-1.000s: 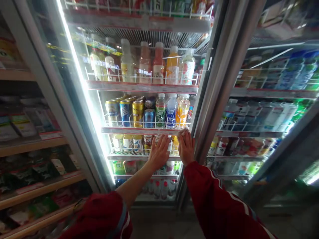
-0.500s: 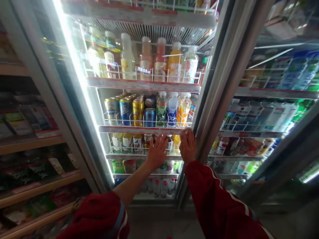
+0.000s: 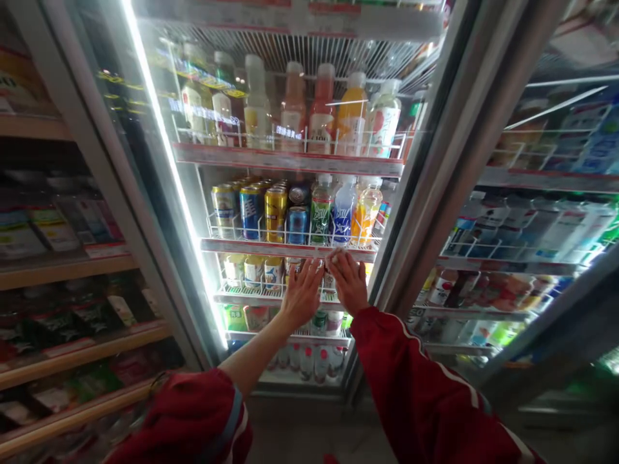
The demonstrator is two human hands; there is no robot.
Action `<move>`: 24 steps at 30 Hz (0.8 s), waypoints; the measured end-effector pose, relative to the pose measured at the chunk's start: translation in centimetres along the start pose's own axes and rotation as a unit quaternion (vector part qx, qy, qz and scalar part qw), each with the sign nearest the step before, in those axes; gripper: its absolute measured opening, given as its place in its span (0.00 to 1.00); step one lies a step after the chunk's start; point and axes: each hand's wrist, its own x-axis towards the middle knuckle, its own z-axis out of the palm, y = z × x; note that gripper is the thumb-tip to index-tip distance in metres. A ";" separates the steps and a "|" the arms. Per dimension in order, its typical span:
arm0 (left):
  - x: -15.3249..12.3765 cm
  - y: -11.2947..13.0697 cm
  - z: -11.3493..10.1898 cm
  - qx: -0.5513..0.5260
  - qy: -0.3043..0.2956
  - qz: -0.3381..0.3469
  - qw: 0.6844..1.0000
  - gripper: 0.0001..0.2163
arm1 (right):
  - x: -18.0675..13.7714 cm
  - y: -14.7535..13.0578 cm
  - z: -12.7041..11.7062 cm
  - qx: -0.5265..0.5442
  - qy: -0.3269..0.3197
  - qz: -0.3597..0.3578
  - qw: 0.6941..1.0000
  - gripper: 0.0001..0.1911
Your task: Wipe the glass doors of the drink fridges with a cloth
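My left hand [image 3: 302, 295] rests against the glass door [image 3: 271, 270] of a lit drinks fridge, fingers spread and nothing in them. Right beside it, my right hand [image 3: 349, 282] presses a small pale crumpled cloth [image 3: 334, 259] to the same glass under its fingertips. Much of the cloth is covered by the fingers. Behind the glass, drink cans [image 3: 275, 212] and a blue-labelled bottle [image 3: 344, 209] stand on a wire shelf just above my hands.
Juice bottles [image 3: 322, 109] fill a higher shelf, and small bottles [image 3: 306, 361] stand at the bottom. A metal door frame [image 3: 411, 238] runs along the right, with another fridge section beyond it. On the left are wooden-edged shelves [image 3: 72, 274] of packaged goods.
My right hand has slid left across the glass with the cloth, from near the door frame to beside my left hand. My left hand stays nearly in place. The view has shifted slightly.
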 end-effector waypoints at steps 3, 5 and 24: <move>-0.1 -0.6 0.1 0.006 0.004 -0.005 1.000 0.28 | -0.1 -0.5 -0.1 0.015 -0.021 -0.026 0.999 0.22; 0.0 -1.1 0.0 0.010 0.011 -0.013 1.000 0.27 | 1.1 0.0 -0.1 0.008 -0.002 -0.015 1.000 0.22; -2.7 -5.5 -1.1 0.042 0.011 -0.075 0.996 0.29 | 4.6 -3.2 1.5 0.044 -0.019 -0.068 0.997 0.23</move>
